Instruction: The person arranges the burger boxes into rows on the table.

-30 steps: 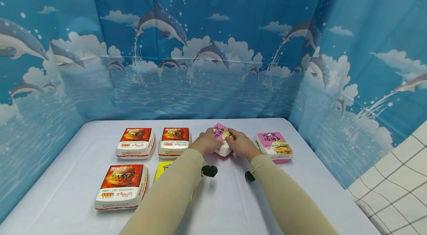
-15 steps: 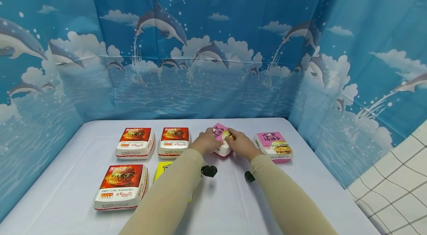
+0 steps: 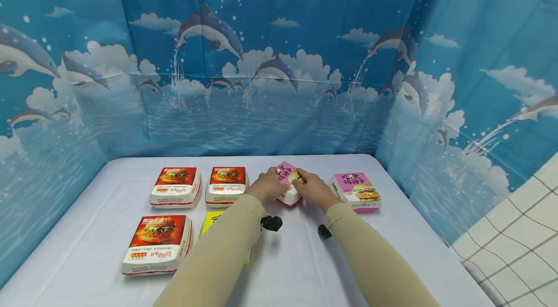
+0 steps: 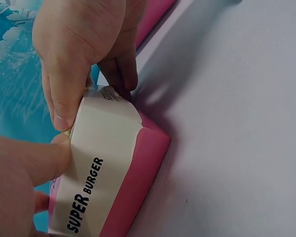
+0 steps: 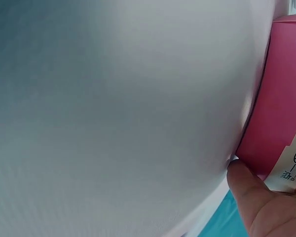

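Both hands are on a pink-and-white burger box (image 3: 286, 183) near the back of the table, turned with one corner toward me. My left hand (image 3: 269, 184) grips its left side; in the left wrist view that hand (image 4: 19, 173) has its thumb along the lid edge beside the "SUPER BURGER" lettering. My right hand (image 3: 317, 190) grips the opposite side, thumb close to the other thumb. In the right wrist view, a finger of the right hand (image 5: 266, 212) touches the low corner of the pink box (image 5: 278, 94). The far-side fingers are mostly hidden.
A second pink burger box (image 3: 355, 191) lies to the right. On the left are three red burger boxes, (image 3: 176, 186) (image 3: 226, 186) (image 3: 158, 244) on a white-covered table (image 3: 296, 268). My left forearm partly covers a yellow box (image 3: 212, 219). A dolphin-print curtain (image 3: 270, 118) encloses the back and sides.
The hands and the pink burger box they hold stay almost where they were. The whole head view has shifted very slightly.
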Action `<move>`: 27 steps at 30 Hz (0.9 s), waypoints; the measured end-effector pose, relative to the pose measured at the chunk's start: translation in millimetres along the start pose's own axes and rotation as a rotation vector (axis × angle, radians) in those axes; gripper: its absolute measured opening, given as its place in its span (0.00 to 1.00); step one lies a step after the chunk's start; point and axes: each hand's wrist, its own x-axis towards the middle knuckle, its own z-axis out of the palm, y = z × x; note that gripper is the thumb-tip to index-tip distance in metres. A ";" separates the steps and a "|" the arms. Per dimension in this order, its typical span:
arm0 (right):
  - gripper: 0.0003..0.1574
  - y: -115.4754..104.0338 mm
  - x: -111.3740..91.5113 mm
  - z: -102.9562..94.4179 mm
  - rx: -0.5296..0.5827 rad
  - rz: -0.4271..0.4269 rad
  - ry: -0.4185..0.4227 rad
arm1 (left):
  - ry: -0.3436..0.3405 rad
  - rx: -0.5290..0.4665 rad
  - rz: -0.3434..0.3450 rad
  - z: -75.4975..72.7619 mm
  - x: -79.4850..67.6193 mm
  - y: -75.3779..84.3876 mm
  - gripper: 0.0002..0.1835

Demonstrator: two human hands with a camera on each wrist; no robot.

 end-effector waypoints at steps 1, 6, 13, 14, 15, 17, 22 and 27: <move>0.42 -0.4 -0.7 0.0 0.004 0.006 -0.002 | 0.000 -0.004 -0.001 0.2 1.1 -0.3 0.45; 0.41 -2.0 -3.3 1.5 0.003 0.012 -0.005 | -0.003 -0.002 0.002 0.2 2.3 -2.1 0.45; 0.40 -3.4 -6.4 0.6 0.002 0.018 -0.004 | -0.002 -0.008 0.008 -2.3 -3.6 -0.2 0.43; 0.40 -3.6 -6.5 0.5 0.002 0.021 -0.002 | -0.003 -0.008 0.008 -2.6 -5.0 0.1 0.43; 0.40 -3.5 -6.5 0.5 0.004 0.023 -0.001 | -0.003 -0.007 0.008 -2.7 -6.3 0.6 0.43; 0.40 -3.8 -7.1 0.3 0.016 0.032 0.003 | -0.004 -0.004 0.008 -2.8 -8.8 1.5 0.42; 0.41 -5.7 -8.2 0.0 0.021 0.042 0.017 | 0.007 0.022 0.018 -2.2 -13.6 3.0 0.41; 0.41 -7.5 -8.5 0.9 -0.007 0.020 0.038 | 0.022 0.049 0.028 -1.3 -18.7 2.8 0.46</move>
